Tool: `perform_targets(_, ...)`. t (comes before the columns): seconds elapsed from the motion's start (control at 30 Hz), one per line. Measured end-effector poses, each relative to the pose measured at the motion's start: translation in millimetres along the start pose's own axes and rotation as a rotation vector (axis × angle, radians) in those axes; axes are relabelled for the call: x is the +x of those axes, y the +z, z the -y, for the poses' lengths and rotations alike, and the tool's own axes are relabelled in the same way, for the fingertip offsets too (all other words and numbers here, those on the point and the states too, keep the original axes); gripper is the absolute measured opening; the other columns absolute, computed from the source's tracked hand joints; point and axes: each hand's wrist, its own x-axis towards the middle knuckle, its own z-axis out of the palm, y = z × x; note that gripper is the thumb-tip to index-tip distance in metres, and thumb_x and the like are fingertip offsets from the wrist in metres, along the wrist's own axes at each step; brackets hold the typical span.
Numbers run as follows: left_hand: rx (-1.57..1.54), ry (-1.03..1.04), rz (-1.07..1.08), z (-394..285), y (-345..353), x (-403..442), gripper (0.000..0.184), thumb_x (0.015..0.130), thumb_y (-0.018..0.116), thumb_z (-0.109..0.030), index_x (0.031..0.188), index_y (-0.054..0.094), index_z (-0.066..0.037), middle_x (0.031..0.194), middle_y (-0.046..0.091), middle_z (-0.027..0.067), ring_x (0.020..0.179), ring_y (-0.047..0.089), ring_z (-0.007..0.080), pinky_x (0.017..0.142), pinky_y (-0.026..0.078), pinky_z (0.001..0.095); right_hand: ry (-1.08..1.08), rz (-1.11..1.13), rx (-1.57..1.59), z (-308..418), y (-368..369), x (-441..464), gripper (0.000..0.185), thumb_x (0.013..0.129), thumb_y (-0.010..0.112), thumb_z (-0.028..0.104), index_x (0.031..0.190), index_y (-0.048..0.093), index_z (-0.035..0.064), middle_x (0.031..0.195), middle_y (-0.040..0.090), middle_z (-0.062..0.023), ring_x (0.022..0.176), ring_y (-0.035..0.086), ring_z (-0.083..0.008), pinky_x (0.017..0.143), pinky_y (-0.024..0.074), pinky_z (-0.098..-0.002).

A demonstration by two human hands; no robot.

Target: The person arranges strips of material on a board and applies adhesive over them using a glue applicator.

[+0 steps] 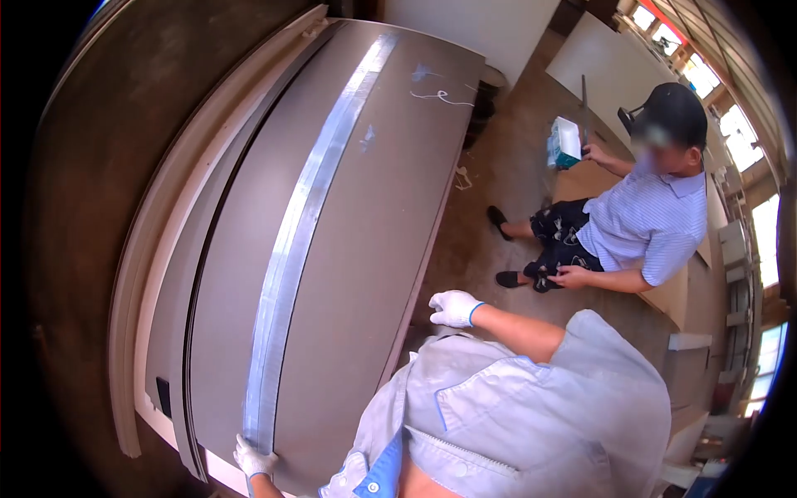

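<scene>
A long, shiny metal strip (286, 257) lies lengthwise on a large grey-brown panel (365, 249). At the strip's near end is my left hand (254, 459), in a white knit glove, its fingers closed over that end. My right hand (455, 309), gloved in white with a blue cuff, is beside the panel's right edge, apart from the strip. Its fingers are curled in, and I cannot make out anything held in them.
A co-worker (643, 203) stands to the right, holding a white and teal box (564, 143). White string (442, 97) lies on the panel's far end. Pale boards (154, 249) edge the stack on the left. Another white board (465, 33) stands beyond the far end.
</scene>
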Motion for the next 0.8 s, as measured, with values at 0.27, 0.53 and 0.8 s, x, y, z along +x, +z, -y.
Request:
perform_targets(0.27,-0.025,-0.005,0.019,-13.8,-10.7,-5.9,0.128,0.057,0.098,-0.025,0.164,0.032,0.000,0.148,0.058,0.0231,0.142,0.052,0.0441,0.124,0.043,0.0503,-0.045,-0.069,-0.003,5.3,-1.7,2.6,0.041,0.084,0.070,0.033,0.109,0.078,0.0008,0.109,0.078,-0.0271,0.105,0.074,-0.0457,0.092,0.0585,-0.0550)
perform_targets(0.53,-0.080,-0.011,-0.234,-61.8,5.4,-34.1,0.125,0.059,0.099,-0.024,0.164,0.035,0.000,0.153,0.055,0.0253,0.144,0.051,0.0442,0.126,0.042,0.0498,-0.128,-0.163,0.054,-33.3,-33.0,23.0,0.053,0.092,0.068,0.039,0.128,0.074,0.0011,0.123,0.077,-0.0244,0.114,0.073,-0.0439,0.100,0.0581,-0.0514)
perform_targets(0.8,-0.280,0.141,-0.578,-193.5,-4.2,-183.9,0.101,0.073,0.091,-0.031,0.156,0.046,0.006,0.157,0.051,0.0305,0.151,0.044,0.0479,0.130,0.029,0.0586,-0.321,0.054,-0.040,13.6,-34.1,69.3,0.057,0.095,0.077,0.037,0.137,0.071,-0.0003,0.130,0.077,-0.0234,0.123,0.073,-0.0383,0.110,0.0559,-0.0446)
